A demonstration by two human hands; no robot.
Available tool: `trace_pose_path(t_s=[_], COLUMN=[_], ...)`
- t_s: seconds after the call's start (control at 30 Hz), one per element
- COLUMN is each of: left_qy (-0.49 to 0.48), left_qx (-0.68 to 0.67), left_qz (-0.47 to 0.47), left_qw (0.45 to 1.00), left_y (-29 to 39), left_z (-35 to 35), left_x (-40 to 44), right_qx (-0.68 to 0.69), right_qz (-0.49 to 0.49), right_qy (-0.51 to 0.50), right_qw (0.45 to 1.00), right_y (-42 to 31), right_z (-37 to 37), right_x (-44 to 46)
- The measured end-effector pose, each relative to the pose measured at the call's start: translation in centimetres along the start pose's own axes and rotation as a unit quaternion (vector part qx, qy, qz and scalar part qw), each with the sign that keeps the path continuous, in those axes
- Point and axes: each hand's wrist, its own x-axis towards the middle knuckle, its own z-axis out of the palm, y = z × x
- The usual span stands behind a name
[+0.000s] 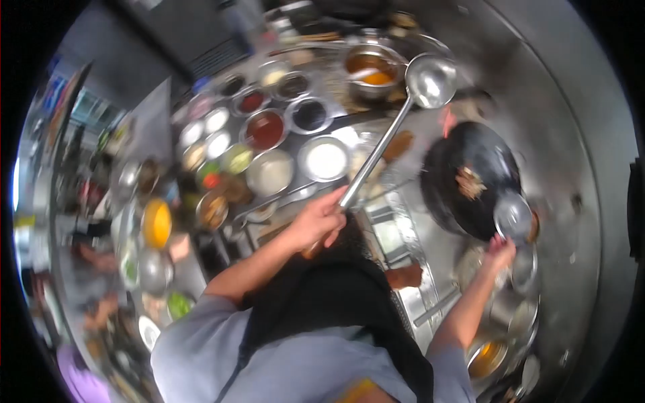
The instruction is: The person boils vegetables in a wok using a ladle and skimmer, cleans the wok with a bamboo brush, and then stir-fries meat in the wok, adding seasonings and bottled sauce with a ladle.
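Note:
In my left hand (316,221) is a long-handled ladle (432,82), its fingers wrapped round the handle near the lower end. The round metal bowl of the ladle points up and away, above the counter. My right hand (498,255) grips a small metal bowl (512,216) by its near rim. That bowl overlaps the near right edge of a black wok (494,151). Inside the wok lies a small heap of brownish-white food pieces (469,183), too blurred to name. What the small bowl contains is unclear.
Left of the ladle stand several metal pots of seasoning, among them a red sauce (264,129) and a white powder (324,159). A pot of orange-brown liquid (371,69) sits at the back. More metal bowls (524,269) crowd near my right hand. A steel wall (571,134) rises at right.

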Motion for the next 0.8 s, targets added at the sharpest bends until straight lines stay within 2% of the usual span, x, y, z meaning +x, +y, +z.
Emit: trace_pose_path(t_s=[0.07, 0.13, 0.27, 0.43, 0.53, 0.63, 0.8], left_qy=[0.079, 0.181, 0.368, 0.47, 0.474, 0.457, 0.441], left_qx=[-0.05, -0.065, 0.102, 0.144, 0.131, 0.139, 0.117], left_qz=[0.04, 0.075, 0.078, 0.038, 0.034, 0.013, 0.012], left_qw=[0.995, 0.978, 0.921, 0.87, 0.87, 0.879, 0.89], left_y=[0.3, 0.5, 0.9, 0.5, -1.2, -1.0, -2.1], left_z=[-1.3, -2.9, -8.7, -16.5, -20.5, -21.7, -23.2], left_x=[-3.1, -5.6, -6.2, -3.5, -1.7, -1.1, -0.4], right_qx=[0.021, 0.056, 0.077, 0.067, 0.053, 0.038, 0.032], right_qz=[-0.027, -0.017, -0.018, -0.029, -0.033, -0.029, -0.044], right_qy=[0.091, 0.083, 0.13, 0.104, 0.089, 0.103, 0.11], right_qw=[0.995, 0.995, 0.988, 0.992, 0.994, 0.994, 0.992], right_y=[-0.3, 0.2, -1.0, -1.6, -1.5, -2.3, 0.1], right_z=[-0.3, -2.7, -3.8, -3.8, -4.6, -3.8, -7.1], right_x=[-2.8, -3.0, -5.7, -7.1, -7.4, -10.4, -9.3])
